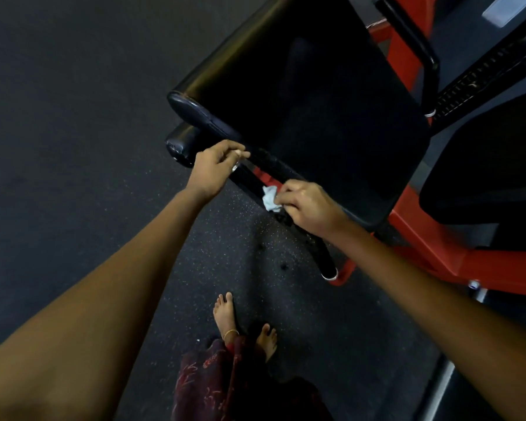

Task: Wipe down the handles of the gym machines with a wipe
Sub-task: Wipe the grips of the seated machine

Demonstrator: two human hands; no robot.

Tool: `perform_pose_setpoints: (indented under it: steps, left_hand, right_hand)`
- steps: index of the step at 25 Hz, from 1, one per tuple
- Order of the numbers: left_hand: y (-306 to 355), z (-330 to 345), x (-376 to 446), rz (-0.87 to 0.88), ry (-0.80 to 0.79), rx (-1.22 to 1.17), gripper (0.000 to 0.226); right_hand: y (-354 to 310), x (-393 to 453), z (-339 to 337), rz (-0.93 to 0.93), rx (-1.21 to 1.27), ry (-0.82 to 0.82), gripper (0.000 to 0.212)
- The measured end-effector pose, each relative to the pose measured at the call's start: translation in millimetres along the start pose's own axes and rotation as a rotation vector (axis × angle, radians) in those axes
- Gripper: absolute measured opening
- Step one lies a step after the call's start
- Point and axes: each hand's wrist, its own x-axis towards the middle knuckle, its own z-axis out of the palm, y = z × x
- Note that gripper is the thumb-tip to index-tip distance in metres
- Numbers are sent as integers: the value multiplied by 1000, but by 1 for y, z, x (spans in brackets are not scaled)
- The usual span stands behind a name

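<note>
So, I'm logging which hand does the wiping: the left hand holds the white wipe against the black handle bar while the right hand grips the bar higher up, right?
Not quite: the head view shows the right hand holding the white wipe against the black handle bar, while the left hand grips the bar higher up.

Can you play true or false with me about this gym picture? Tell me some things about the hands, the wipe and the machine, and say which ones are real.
1. The right hand holds the white wipe against the black handle bar. True.
2. The left hand holds a spray bottle. False: it grips the upper end of that same bar, with no bottle in view.
3. The machine's frame is blue. False: it is red, with a black pad.
4. The person wears shoes. False: the feet are bare on the speckled floor.
5. The wipe is crumpled. True.
</note>
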Motion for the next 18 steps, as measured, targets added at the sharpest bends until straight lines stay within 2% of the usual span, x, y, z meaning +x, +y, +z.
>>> perform_pose_setpoints:
  steps: [2, 4, 5, 8, 11, 13, 15, 18]
  left_hand:
    - [-5, -1, 0, 57, 5, 28, 19]
    - [-7, 1, -1, 73, 20, -20, 20]
    - [-8, 1, -2, 68, 21, -56, 21]
    - [-7, 0, 1, 12, -21, -150, 20]
    - [-7, -2, 2, -23, -34, -183, 17]
    - [-7, 0, 1, -31, -27, -205, 17]
    - [-8, 2, 1, -28, -15, -226, 17]
    - [-12, 2, 2, 0, -4, -245, 18]
  right_hand:
    - [1, 12, -4, 72, 52, 62, 21]
    - [-13, 36, 3, 112, 106, 203, 19]
    - [-23, 46, 10, 109, 112, 217, 19]
    - [-35, 44, 22, -21, -62, 101, 20]
    - [-12, 3, 15, -243, -202, 9, 34]
    - [-4, -18, 5, -303, -241, -59, 32]
    - [-5, -16, -2, -257, -262, -49, 21]
    - [-26, 29, 0, -124, -182, 118, 16]
